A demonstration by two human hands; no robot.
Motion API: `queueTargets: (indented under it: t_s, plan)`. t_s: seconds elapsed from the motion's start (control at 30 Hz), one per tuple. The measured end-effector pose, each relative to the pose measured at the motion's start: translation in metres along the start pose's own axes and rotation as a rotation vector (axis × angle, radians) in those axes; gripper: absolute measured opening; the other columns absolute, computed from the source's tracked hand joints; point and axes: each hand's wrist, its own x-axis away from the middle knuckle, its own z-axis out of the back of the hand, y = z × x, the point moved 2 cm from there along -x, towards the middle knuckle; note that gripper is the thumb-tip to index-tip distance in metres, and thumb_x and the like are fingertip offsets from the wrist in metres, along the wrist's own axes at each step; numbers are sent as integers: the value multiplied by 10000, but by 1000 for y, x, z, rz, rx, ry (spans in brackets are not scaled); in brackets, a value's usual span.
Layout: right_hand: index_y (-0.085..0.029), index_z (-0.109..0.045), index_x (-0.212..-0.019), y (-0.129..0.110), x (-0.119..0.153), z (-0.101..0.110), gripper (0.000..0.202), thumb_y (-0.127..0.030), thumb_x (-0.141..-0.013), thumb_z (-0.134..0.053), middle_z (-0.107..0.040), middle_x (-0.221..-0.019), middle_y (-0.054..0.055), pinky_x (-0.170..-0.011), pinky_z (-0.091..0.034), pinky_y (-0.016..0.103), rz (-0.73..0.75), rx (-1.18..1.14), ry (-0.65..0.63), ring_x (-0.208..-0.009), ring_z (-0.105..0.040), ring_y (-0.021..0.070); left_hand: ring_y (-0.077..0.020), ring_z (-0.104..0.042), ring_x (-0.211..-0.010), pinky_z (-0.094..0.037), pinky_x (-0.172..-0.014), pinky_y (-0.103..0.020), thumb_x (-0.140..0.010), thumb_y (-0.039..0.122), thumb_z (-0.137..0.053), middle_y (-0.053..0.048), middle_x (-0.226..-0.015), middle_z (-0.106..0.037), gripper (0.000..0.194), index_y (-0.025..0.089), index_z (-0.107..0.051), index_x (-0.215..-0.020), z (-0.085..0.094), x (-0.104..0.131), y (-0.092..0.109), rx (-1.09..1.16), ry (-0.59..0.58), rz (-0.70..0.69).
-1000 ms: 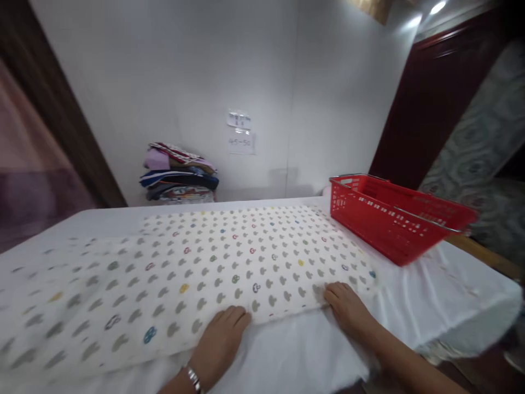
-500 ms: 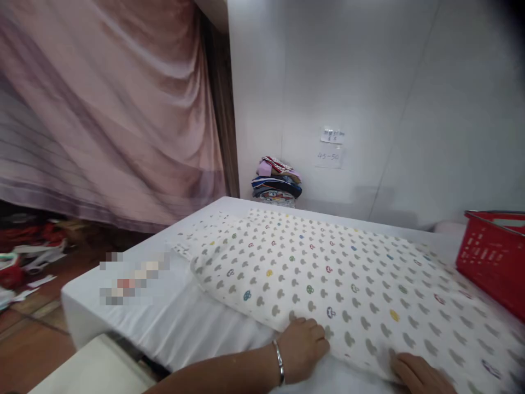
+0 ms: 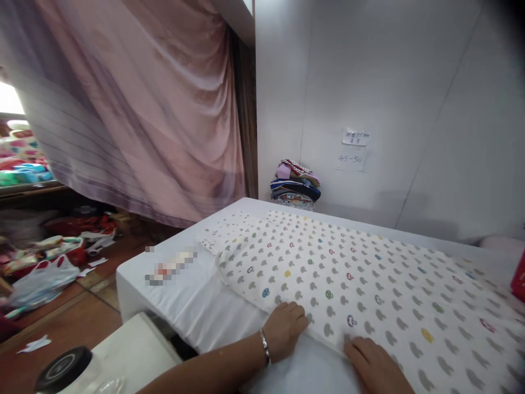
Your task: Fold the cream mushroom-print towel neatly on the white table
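A white cloth printed with grey and coloured mushrooms lies spread over a white-covered table. At its near edge, my left hand, with a silver bracelet on the wrist, has its fingers curled down onto the cloth. Farther right along that edge, my right hand pinches the cloth with bent fingers; its thumb is hidden. A small gap of cloth edge shows between the hands. The left end of the cloth is smooth, with a smaller-print piece beside it.
A blurred-out item lies on the table's left part. Folded fabrics are stacked by the wall, below paper signs. A pink curtain hangs behind. A pale surface with a black round lid is at lower left; a red basket at right.
My view has turned left, showing more floor and less of the red basket. Both hands have shifted left along the cloth's edge, the right one more, so they are closer together.
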Motion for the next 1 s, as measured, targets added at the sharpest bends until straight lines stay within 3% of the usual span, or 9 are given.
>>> queueTargets:
  t_s: [0.13, 0.33, 0.47, 0.7, 0.8, 0.9, 1.0]
  plan:
    - [-281, -565, -898, -28, -30, -5, 387, -25, -641, -428, -634, -862, 31, -602, -488, 308, -6, -9, -50, -720, -596, 209, -223, -497, -837, -400, -677, -402, -805, 153, -447, -92, -891, -576, 90, 229, -496, -801, 9, 9, -3, -13, -14, 9]
    - [-309, -566, -857, -24, -21, -15, 341, -75, -651, -429, -627, -908, 44, -579, -481, 349, -2, -34, -111, -757, -595, 244, -209, -506, -857, -389, -716, -382, -835, 171, -431, -83, -901, -588, 113, 235, -524, -842, 18, 21, -14, -17, -33, 46]
    - [-295, -576, -896, -26, -27, -18, 400, -31, -664, -385, -617, -930, 46, -632, -473, 351, -11, -42, -109, -772, -589, 235, -198, -510, -872, -381, -752, -353, -846, 157, -427, -74, -896, -596, 137, 206, -555, -830, 30, 34, -42, -67, 12, 176]
    - [-222, -600, -903, -56, -71, -32, 408, 38, -702, -358, -594, -903, 54, -663, -430, 318, -4, -38, -125, -786, -562, 218, -206, -527, -940, -397, -836, -364, -788, 61, -447, -72, -930, -631, 216, 179, -620, -843, 56, 75, -110, -95, 149, 437]
    - [-218, -591, -855, -67, -87, -41, 376, 51, -699, -381, -587, -857, 42, -632, -414, 300, 8, -19, -128, -753, -553, 205, -219, -514, -1045, -385, -908, -367, -741, 34, -448, -81, -1054, -628, 297, 179, -636, -918, 65, 95, -141, -82, 281, 628]
    - [-227, -574, -864, -77, -98, -47, 354, 42, -703, -411, -590, -865, 36, -628, -415, 292, 12, -13, -114, -756, -554, 203, -218, -479, -1147, -360, -974, -343, -781, 103, -435, -88, -1226, -562, 354, 168, -587, -1093, 74, 110, -173, -7, 440, 992]
    - [-225, -559, -861, -83, -105, -51, 324, 21, -693, -430, -605, -911, 41, -621, -424, 291, 23, -12, -102, -761, -557, 208, -228, -534, -1106, -402, -926, -327, -865, 267, -394, -124, -1213, -575, 349, 136, -557, -1144, 79, 111, -201, 163, 454, 1309]
